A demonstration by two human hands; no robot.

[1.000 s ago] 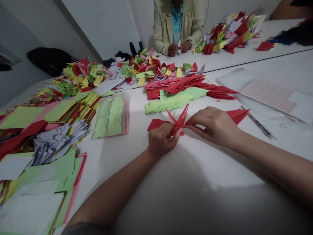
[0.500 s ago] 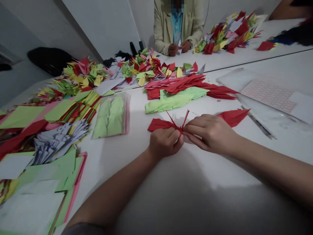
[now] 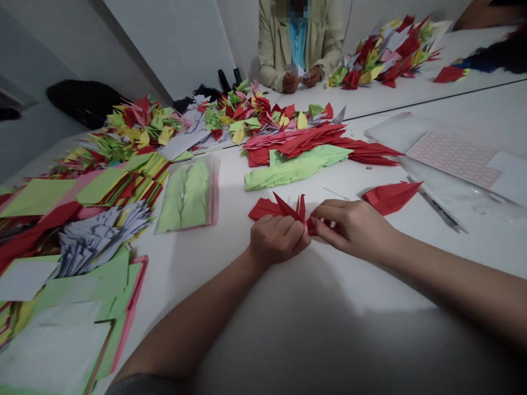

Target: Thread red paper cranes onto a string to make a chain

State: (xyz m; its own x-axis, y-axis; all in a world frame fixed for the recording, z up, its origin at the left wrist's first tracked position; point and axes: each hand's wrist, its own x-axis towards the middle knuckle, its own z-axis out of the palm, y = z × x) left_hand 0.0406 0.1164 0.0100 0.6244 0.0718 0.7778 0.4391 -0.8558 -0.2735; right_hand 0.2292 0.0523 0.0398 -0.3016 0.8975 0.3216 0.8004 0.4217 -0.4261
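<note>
A folded red paper piece (image 3: pixel 293 209) with short upright points sits between my two hands on the white table (image 3: pixel 313 307). My left hand (image 3: pixel 276 239) is curled into a pinch on its left side. My right hand (image 3: pixel 354 228) pinches its right side with fingertips pressed together. A flat red folded piece (image 3: pixel 262 208) lies just behind my left hand. Another red folded piece (image 3: pixel 390 195) lies on the table behind my right hand.
Light-green (image 3: pixel 294 167) and red folded stacks (image 3: pixel 317 141) lie beyond my hands. A clear bag of green paper (image 3: pixel 188 195) and heaps of coloured sheets (image 3: pixel 102 186) fill the left. A sticker sheet (image 3: pixel 453 158) lies right. A seated person (image 3: pixel 300 44) across folds paper.
The red piece's long points have come down from a wide spread to short upright flaps. My hands have drawn closer together on it.
</note>
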